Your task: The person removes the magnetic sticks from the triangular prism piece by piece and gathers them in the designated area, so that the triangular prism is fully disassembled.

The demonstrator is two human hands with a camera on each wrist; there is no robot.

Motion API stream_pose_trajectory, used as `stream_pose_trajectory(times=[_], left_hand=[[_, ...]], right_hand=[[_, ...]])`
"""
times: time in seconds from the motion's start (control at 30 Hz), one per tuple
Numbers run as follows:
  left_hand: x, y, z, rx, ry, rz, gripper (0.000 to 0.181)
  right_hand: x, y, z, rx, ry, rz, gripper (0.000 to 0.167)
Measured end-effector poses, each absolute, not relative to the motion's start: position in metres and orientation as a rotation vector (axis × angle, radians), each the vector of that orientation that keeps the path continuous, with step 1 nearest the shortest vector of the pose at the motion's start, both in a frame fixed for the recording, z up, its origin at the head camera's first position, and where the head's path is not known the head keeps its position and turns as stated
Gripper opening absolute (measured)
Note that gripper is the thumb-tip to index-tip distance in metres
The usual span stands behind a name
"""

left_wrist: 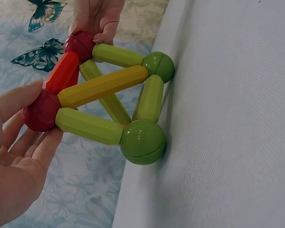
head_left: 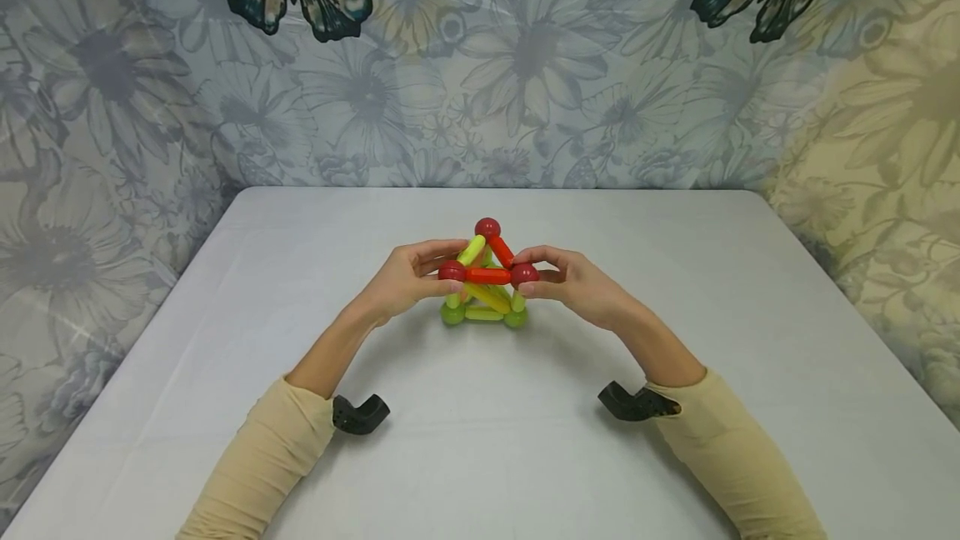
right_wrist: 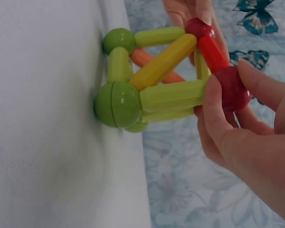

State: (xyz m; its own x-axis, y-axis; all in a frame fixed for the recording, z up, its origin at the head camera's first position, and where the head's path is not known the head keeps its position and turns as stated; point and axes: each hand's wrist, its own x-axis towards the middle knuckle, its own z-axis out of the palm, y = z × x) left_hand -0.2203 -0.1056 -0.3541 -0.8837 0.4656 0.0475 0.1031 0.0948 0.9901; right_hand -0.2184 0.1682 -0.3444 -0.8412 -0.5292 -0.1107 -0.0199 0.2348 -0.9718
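Note:
A frame of magnetic rods and balls stands on the table at the middle of the head view. My left hand (head_left: 401,277) grips its left red ball (head_left: 452,271) between thumb and fingers. My right hand (head_left: 581,283) pinches the right red ball (right_wrist: 232,89). A red rod (head_left: 487,276) joins these two balls, and a third red ball (head_left: 487,228) tops the back corner. Below, light green rods (left_wrist: 89,126) run to green balls (left_wrist: 143,141) on the tabletop. A yellow rod (left_wrist: 104,86) crosses the front face diagonally; an orange rod (right_wrist: 173,76) shows behind it. Fingers hide parts of the back.
The white table (head_left: 480,440) has its far edge against a flowered wall covering (head_left: 525,107) with butterflies. A black curved piece (head_left: 362,414) sticks out from the left sleeve (head_left: 255,448), and another (head_left: 626,401) from the right sleeve (head_left: 738,448).

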Motion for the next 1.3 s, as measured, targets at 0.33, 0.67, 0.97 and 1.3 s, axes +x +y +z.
stream_pose_trajectory(times=[0.33, 0.67, 0.97, 1.3], left_hand=[[-0.219, -0.105, -0.354, 0.566, 2.089, 1.864, 0.053], [-0.218, -0.103, -0.353, 0.526, 2.096, 1.857, 0.053], [-0.216, -0.100, -0.351, 0.476, 2.119, 1.855, 0.051], [-0.214, -0.098, -0.351, 0.436, 2.121, 1.864, 0.051]], right_hand=[[-0.221, 0.173, -0.343, -0.632, 1.930, -1.700, 0.038], [-0.223, 0.176, -0.347, -0.627, 1.704, -1.831, 0.034], [-0.227, 0.183, -0.350, -0.578, 1.502, -1.979, 0.031], [-0.233, 0.192, -0.349, -0.386, 1.476, -2.101, 0.020]])
